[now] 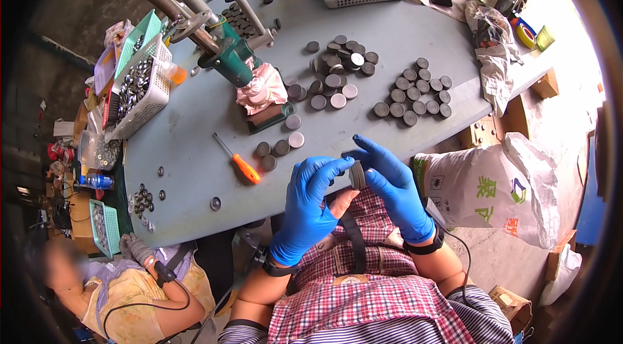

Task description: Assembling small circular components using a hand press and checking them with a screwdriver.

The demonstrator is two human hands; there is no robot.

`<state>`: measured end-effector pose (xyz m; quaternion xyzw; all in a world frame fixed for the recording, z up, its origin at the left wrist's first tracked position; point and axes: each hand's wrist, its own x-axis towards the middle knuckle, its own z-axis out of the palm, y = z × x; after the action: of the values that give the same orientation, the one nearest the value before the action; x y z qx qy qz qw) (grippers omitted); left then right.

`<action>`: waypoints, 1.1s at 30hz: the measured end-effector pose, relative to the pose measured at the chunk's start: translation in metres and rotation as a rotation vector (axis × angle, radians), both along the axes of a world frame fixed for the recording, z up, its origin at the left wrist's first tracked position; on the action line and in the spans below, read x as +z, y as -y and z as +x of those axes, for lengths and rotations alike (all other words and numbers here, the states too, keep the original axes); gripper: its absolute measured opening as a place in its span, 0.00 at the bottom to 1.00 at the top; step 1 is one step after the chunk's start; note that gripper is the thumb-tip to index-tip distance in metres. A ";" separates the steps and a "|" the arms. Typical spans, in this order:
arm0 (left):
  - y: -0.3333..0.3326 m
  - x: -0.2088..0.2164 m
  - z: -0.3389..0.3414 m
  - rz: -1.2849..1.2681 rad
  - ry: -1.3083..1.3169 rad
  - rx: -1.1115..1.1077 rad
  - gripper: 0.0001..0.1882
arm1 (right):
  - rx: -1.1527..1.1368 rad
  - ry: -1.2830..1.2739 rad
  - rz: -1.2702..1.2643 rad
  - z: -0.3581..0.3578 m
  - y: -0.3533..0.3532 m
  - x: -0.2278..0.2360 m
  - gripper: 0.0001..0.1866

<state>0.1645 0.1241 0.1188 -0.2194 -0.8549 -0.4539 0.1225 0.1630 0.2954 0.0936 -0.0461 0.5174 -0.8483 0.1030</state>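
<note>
I see both blue-gloved hands raised over the lap at the table point(195, 123) edge. My left hand point(310, 204) and right hand point(394, 187) pinch one dark round disc point(357, 175) between fingertips. Orange-handled screwdriver point(238, 161) lies left, loose discs point(415, 94) beyond, green press point(227, 52) farther back.

The person wears bright blue gloves on the left hand point(307, 204) and right hand point(392, 189), a black band at each wrist with a thin black cable on the right, and a red-and-white checked apron over striped sleeves
</note>
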 end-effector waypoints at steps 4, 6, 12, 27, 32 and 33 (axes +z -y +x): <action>0.003 -0.007 0.002 -0.089 -0.093 0.038 0.26 | 0.101 -0.237 0.107 0.001 -0.023 -0.028 0.21; 0.004 -0.010 0.003 -0.082 -0.119 0.046 0.26 | 0.244 -0.194 0.116 0.008 -0.023 -0.025 0.17; 0.001 -0.012 0.003 -0.056 -0.121 0.058 0.26 | 0.103 0.037 0.159 0.011 -0.015 -0.016 0.15; 0.001 -0.048 -0.014 1.533 1.077 0.110 0.17 | 0.109 0.089 0.077 -0.002 -0.009 -0.024 0.18; 0.002 -0.052 -0.014 1.761 1.142 -0.009 0.16 | 0.125 0.118 0.078 0.000 -0.005 -0.021 0.16; 0.003 -0.053 -0.013 1.763 1.140 -0.010 0.16 | 0.128 0.138 0.071 0.001 -0.004 -0.020 0.15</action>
<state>0.1513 0.1210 0.0662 0.1902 -0.1518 -0.9524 -0.1837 0.1644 0.2998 0.0740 -0.0169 0.5347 -0.8223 0.1939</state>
